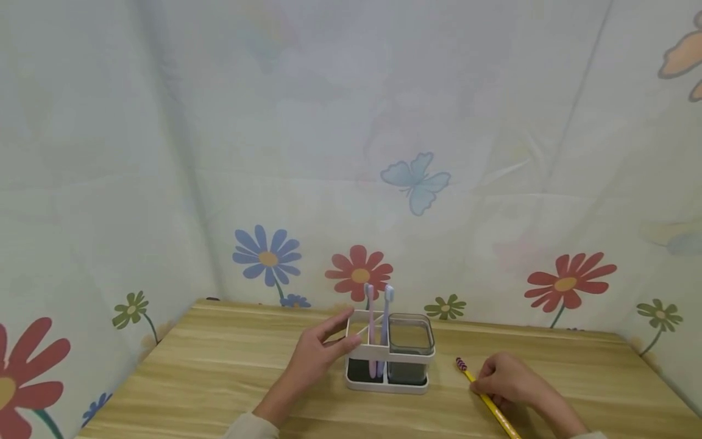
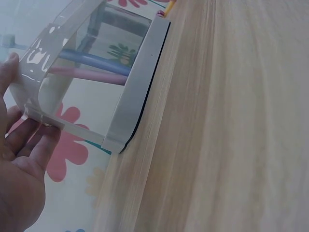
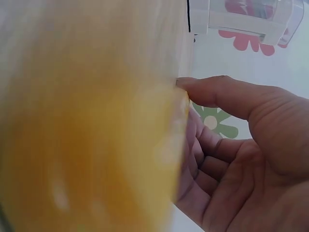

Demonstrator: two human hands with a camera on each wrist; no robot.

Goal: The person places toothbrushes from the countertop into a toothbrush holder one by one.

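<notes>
A white toothbrush holder [image 1: 359,386] stands on the wooden table, with a pink toothbrush [image 1: 371,320] and a blue toothbrush [image 1: 386,320] upright in its left part. A clear cup [image 1: 407,371] sits in the right part. My left hand [image 1: 315,353] grips the holder's upper rim from the left, its thumb at the front; the left wrist view shows the other fingers curled under the band [image 2: 36,63]. To the right, my right hand [image 1: 510,381] pinches a yellow toothbrush [image 1: 498,414] between thumb and fingers. Its purple bristled head points toward the back. In the right wrist view the yellow handle is large and blurred.
The wood-grain table [image 1: 219,366] ends at the back against a pale curtain [image 1: 307,152] printed with flowers and a butterfly. More of this cloth hangs along both sides.
</notes>
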